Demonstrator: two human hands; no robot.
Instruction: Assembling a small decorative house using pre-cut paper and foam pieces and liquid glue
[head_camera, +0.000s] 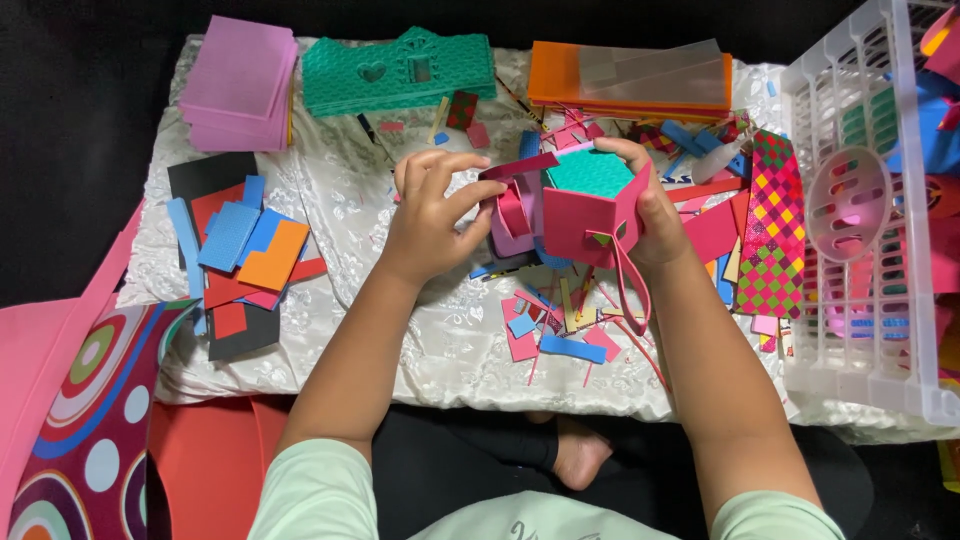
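Head view: left hand (428, 215) fingers pinch a maroon foam strip (518, 167); right hand (650, 205) grips the hexagonal foam box (592, 205).

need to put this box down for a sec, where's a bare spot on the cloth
The barest patch of the white cloth lies between the loose foam pieces on the left and the left hand, below the green stack. A strip along the near edge, under the left forearm, is also bare. Scraps crowd the area under the pink box and right hand, up to the white basket.

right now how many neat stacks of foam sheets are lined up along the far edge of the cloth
3: a pink stack far left, a green stack with cut-out shapes in the middle, an orange stack to the right. The basket may hide more.
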